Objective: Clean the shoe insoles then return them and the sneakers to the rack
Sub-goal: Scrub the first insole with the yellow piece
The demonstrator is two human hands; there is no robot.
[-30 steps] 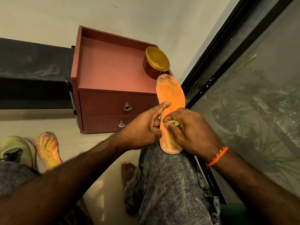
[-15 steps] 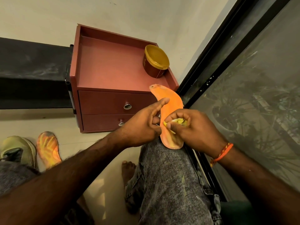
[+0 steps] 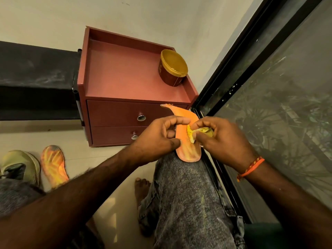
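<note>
An orange insole (image 3: 186,146) stands on my right knee, its upper end bent over toward the left. My left hand (image 3: 158,139) grips its left edge between thumb and fingers. Pressed against the insole's face is a small yellow cloth (image 3: 193,133), which my right hand (image 3: 221,139) pinches. A second orange insole (image 3: 53,166) lies on the floor at the left, beside an olive sneaker (image 3: 21,166) that my left leg partly hides.
A red two-drawer cabinet (image 3: 125,83) stands against the wall ahead, with a gold-lidded tub (image 3: 173,67) on its top at the right. A dark shelf (image 3: 36,78) runs off to the left. A black-framed glass door (image 3: 269,87) fills the right side.
The insole's upper end has curled over to the left and dropped lower. My right hand with the cloth has shifted a little up the insole.
</note>
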